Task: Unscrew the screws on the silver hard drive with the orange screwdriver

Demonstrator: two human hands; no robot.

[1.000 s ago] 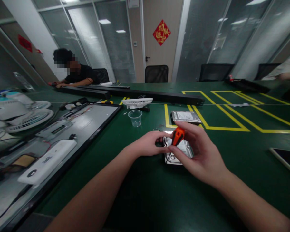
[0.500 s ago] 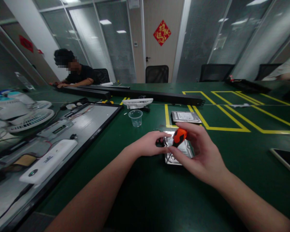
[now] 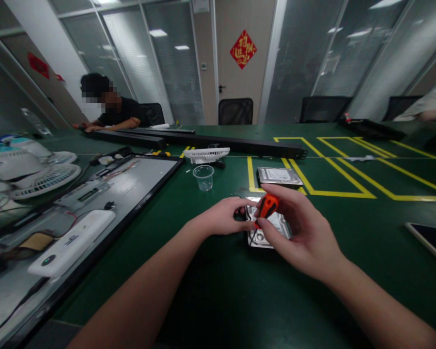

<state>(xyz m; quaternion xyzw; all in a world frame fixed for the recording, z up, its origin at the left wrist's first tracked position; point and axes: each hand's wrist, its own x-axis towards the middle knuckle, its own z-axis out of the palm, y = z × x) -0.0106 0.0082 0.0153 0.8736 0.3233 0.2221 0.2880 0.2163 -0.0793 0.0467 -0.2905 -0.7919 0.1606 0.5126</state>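
Observation:
An opened silver hard drive point(image 3: 271, 232) lies on the green table in front of me. My right hand point(image 3: 301, 232) is closed round a small screwdriver with an orange handle point(image 3: 267, 206); its thin shaft points down at the drive's near left part. My left hand point(image 3: 225, 217) rests at the drive's left edge, fingers curled against it. A second, closed hard drive point(image 3: 279, 175) lies just beyond, inside a yellow taped rectangle.
A clear plastic cup point(image 3: 203, 177) and a white fan grille point(image 3: 206, 154) stand beyond my left hand. A black-framed tray point(image 3: 145, 194) with white devices and fan parts fills the left. A long black bar point(image 3: 240, 144) crosses the table. Another person point(image 3: 112, 109) sits far left. A tablet point(image 3: 430, 240) lies right.
The screwdriver handle tilted slightly between my right fingers, which shifted their grip on it. My left hand and the drive stayed where they were.

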